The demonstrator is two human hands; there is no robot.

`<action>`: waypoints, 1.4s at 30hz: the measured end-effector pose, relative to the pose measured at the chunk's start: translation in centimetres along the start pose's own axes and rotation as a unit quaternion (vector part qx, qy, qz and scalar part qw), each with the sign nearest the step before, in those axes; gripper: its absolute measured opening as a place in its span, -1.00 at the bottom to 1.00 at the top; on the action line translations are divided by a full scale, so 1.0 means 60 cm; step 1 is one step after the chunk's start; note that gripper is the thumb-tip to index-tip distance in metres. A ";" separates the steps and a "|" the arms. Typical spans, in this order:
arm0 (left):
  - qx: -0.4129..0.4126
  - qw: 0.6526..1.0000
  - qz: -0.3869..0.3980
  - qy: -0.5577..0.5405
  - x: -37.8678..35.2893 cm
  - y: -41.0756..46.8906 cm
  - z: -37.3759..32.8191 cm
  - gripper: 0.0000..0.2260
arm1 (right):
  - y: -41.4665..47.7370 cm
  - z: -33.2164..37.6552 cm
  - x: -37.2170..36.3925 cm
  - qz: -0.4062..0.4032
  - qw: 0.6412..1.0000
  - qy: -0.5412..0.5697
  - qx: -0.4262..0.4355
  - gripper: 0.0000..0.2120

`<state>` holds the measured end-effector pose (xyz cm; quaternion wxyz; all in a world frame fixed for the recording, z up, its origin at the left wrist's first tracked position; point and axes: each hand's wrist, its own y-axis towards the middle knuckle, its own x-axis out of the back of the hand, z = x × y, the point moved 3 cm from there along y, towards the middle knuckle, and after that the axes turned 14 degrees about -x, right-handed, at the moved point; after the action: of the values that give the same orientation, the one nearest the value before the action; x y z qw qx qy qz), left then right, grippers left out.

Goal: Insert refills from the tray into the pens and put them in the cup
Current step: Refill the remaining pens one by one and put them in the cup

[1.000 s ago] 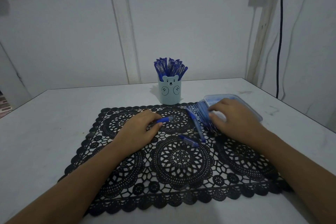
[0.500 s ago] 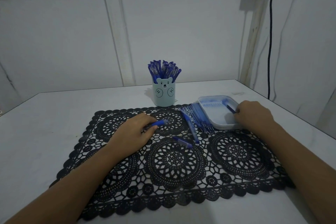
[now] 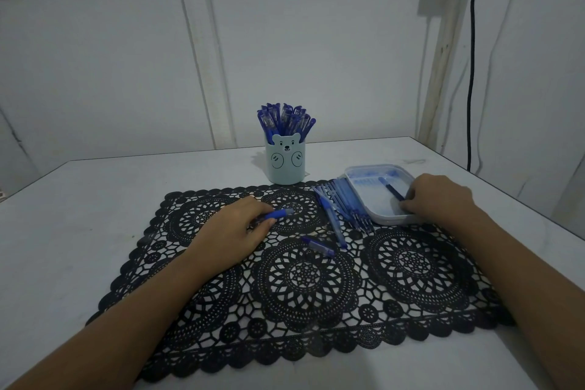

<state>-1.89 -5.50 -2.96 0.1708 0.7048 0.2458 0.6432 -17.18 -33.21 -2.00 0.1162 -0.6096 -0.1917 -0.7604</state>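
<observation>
With the bear cup [image 3: 286, 165] at 12 o'clock already brimming with pens [image 3: 286, 119], the right hand [image 3: 443, 199] is pinching a refill [image 3: 391, 188] in the tray [image 3: 373, 167] at 2 o'clock, the left hand [image 3: 231, 231] is curling its fingers round a pen barrel [image 3: 275, 215], and several loose pens [image 3: 345, 203] are awaiting refills.

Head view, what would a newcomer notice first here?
A black lace mat covers the middle of the table. At its far edge stands a bear-faced cup packed with blue pens. The left hand grips a pen on the mat; the right hand pinches a refill in the tray at the mat's far right.
</observation>
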 end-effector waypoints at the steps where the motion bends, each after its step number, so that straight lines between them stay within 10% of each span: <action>1: -0.001 1.000 -0.001 0.000 0.000 0.000 0.000 -0.84 | -0.001 0.001 0.001 -0.001 1.000 -0.002 0.001 -0.78; 16: 0.007 1.000 0.000 -0.005 0.000 0.001 0.001 -0.84 | -0.021 0.012 0.017 -0.048 0.997 0.059 0.008 -0.85; 28: 0.020 0.998 -0.040 -0.042 0.012 0.002 -0.006 -0.73 | -0.130 0.077 0.052 0.056 0.901 0.278 0.328 -0.89; 42: 0.029 0.997 -0.052 -0.058 0.012 0.000 -0.004 -0.81 | -0.128 0.073 0.048 0.032 0.899 0.294 0.323 -0.89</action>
<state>-2.10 -5.12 -2.32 0.1979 0.7314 0.2904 0.5844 -17.11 -24.22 0.44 0.3826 -0.2929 -0.3643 -0.7970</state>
